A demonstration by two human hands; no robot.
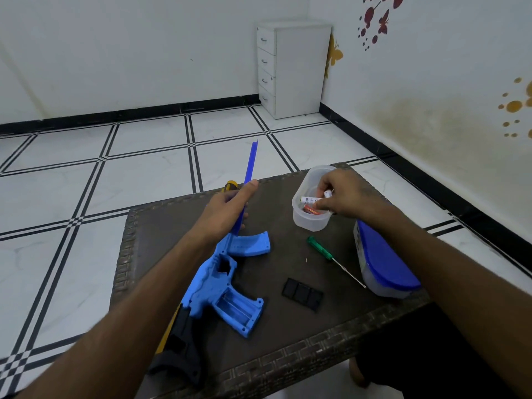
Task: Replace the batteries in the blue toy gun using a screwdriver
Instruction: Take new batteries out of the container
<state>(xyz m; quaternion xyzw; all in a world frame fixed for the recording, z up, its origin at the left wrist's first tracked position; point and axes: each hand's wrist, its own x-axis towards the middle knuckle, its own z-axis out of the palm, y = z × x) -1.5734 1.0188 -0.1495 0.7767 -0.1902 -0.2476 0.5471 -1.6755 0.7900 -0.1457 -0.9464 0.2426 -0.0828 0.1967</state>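
The blue toy gun lies on the dark table, its black stock toward me and its barrel raised off the far edge. My left hand grips the barrel. The grip's battery compartment stands open and looks empty. Its black cover lies to the right. My right hand reaches into a clear plastic tub and pinches white batteries; orange ones lie below. A green-handled screwdriver lies between the tub and the cover.
A clear container with a blue lid lies on its side at the table's right edge, under my right forearm. A yellow-black object shows behind my left hand. A white drawer cabinet stands in the room's corner on the tiled floor.
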